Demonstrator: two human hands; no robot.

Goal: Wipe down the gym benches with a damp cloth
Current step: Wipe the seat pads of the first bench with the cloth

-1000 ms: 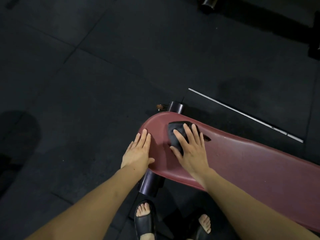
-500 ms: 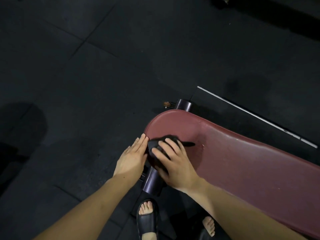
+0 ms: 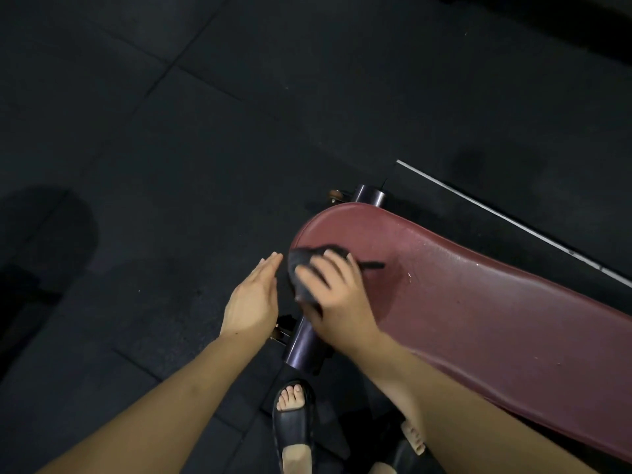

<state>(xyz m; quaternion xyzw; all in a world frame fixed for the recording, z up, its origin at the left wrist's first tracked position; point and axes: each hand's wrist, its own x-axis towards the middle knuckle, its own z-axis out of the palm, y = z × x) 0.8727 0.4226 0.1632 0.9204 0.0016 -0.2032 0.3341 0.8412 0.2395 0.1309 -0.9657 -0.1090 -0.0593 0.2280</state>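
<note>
Nearest the camera, two feet in black slide sandals (image 3: 293,426) are standing on the dark rubber floor tiles (image 3: 143,138), beside a dark metal frame tube (image 3: 302,340) running under the maroon padded worktop (image 3: 478,302). Just beyond, the right hand (image 3: 337,295) is pressing a dark cloth (image 3: 301,265) down onto the rounded end of the worktop, fingers spread and curled over the cloth so the grip is holding it against the near edge; a thin tail of cloth is sticking out to the right. The left hand (image 3: 254,299) is hovering just beside that end with fingers straight and together, its grip holding nothing. The pad surface past the cloth is glistening. Farther off, a white line (image 3: 506,222) is crossing the floor.
</note>
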